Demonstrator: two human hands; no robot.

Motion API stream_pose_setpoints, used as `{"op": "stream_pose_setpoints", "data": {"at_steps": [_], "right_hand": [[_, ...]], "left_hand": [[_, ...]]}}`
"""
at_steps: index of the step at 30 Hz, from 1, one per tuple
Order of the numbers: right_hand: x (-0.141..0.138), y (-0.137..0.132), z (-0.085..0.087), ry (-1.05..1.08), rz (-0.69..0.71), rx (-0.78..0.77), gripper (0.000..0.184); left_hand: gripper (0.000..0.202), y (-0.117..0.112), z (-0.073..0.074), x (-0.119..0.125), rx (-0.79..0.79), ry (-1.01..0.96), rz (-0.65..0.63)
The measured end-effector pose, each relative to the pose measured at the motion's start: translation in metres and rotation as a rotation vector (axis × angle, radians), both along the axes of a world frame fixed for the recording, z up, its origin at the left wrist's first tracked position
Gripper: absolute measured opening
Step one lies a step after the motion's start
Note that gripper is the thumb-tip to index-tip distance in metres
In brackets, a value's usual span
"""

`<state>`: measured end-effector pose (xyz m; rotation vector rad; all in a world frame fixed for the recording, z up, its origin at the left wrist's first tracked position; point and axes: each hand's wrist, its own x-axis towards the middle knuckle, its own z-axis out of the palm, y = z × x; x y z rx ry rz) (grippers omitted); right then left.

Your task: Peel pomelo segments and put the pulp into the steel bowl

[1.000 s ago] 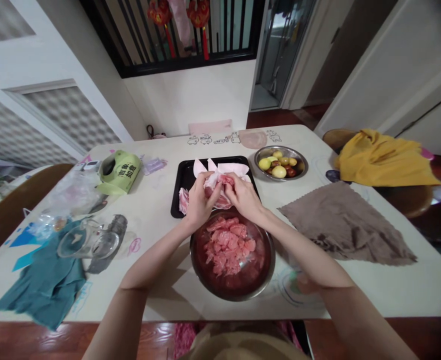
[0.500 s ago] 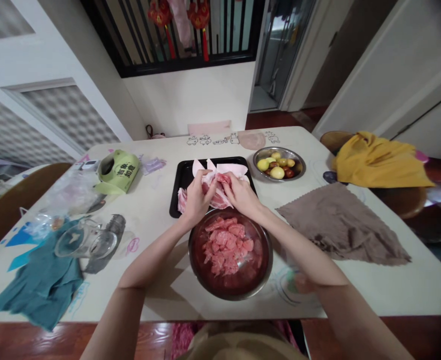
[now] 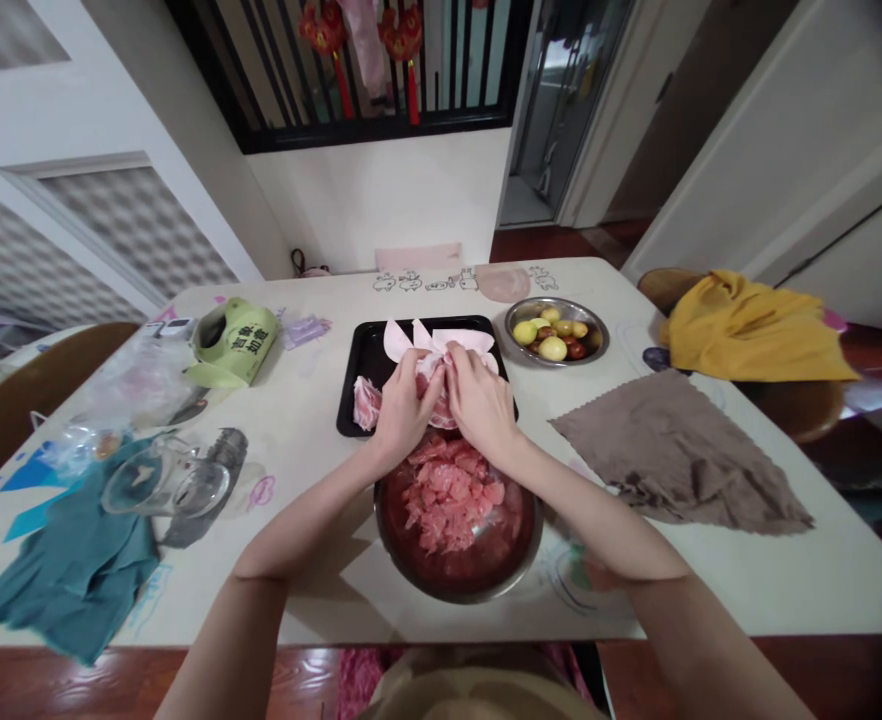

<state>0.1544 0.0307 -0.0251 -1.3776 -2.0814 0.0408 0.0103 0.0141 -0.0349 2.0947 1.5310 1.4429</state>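
Observation:
My left hand (image 3: 402,412) and my right hand (image 3: 484,408) meet over the near edge of a black tray (image 3: 367,348). Between them is a pomelo segment (image 3: 432,377) with white membrane and pink flesh; both sets of fingers are closed on it, partly hiding it. Pale pink peel pieces (image 3: 474,340) lie at the back of the tray, and a scrap of membrane (image 3: 367,402) rests at its left. Just below my hands stands a steel bowl (image 3: 459,598) holding a heap of peeled pomelo flesh (image 3: 450,495).
A smaller steel bowl (image 3: 604,345) of yellow and brown fruit stands right of the tray. A brown cloth (image 3: 681,450) lies at the right. At the left are a glass pitcher (image 3: 137,480), a teal cloth (image 3: 85,570) and a green paper container (image 3: 238,345).
Both hands have come slightly nearer to me, over the bowl's far rim. My right fingers have shifted up and round the segment, covering the red flesh that showed before.

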Motion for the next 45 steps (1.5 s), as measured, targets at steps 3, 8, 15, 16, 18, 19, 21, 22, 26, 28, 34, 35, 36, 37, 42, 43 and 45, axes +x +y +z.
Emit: {"op": "stream_pose_setpoints", "data": {"at_steps": [3,8,15,16,18,19,21,22,26,28,34,35,36,37,42,43,45], "right_hand": [[0.001,0.009,-0.006,0.065,0.023,0.041,0.037],[0.008,0.038,-0.022,0.306,0.061,0.246,0.033],[0.020,0.052,-0.030,0.309,0.133,0.483,0.036],[0.023,0.053,-0.030,0.288,0.168,0.527,0.037],[0.028,0.053,-0.030,0.231,0.246,0.613,0.039],[0.030,0.053,-0.030,0.199,0.288,0.652,0.040],[0.034,0.049,-0.027,0.141,0.368,0.716,0.039],[0.036,0.046,-0.026,0.112,0.405,0.745,0.037],[0.042,0.028,-0.010,-0.085,0.503,0.912,0.025],[0.049,0.015,0.001,-0.142,0.517,0.927,0.024],[0.076,-0.019,0.016,-0.010,0.548,0.406,0.032],[0.076,-0.018,0.013,0.056,0.529,0.373,0.038],[0.073,-0.015,0.010,0.133,0.485,0.356,0.047],[0.070,-0.009,0.005,0.225,0.419,0.364,0.056],[0.061,0.020,-0.013,0.592,0.160,0.491,0.071],[0.066,0.022,-0.015,0.585,0.153,0.524,0.072],[0.080,0.018,-0.019,0.460,0.192,0.522,0.069]], "left_hand": [[0.016,-0.001,-0.002,0.000,0.045,-0.008,0.001],[0.017,0.009,-0.010,-0.002,0.063,-0.091,0.022],[0.033,0.012,-0.006,-0.005,0.038,-0.165,-0.125],[0.038,0.011,-0.004,-0.007,0.016,-0.152,-0.172],[0.042,0.009,0.001,-0.009,-0.029,-0.090,-0.264],[0.042,0.008,0.002,-0.010,-0.048,-0.056,-0.298],[0.044,0.004,0.003,-0.009,-0.084,-0.010,-0.341],[0.045,0.002,0.002,-0.008,-0.101,-0.002,-0.365],[0.048,-0.006,0.003,0.000,-0.075,0.037,-0.476],[0.050,-0.012,0.007,0.003,-0.001,0.051,-0.530],[0.046,-0.026,0.021,0.007,0.092,0.032,-0.631],[0.045,-0.027,0.022,0.008,0.092,0.024,-0.632],[0.043,-0.027,0.023,0.008,0.088,0.017,-0.628],[0.042,-0.026,0.022,0.008,0.083,0.011,-0.620],[0.038,-0.005,0.013,-0.001,0.056,0.031,-0.569],[0.037,0.001,0.009,-0.005,0.063,0.044,-0.546],[0.035,0.014,0.002,-0.014,0.087,0.063,-0.439]]}}
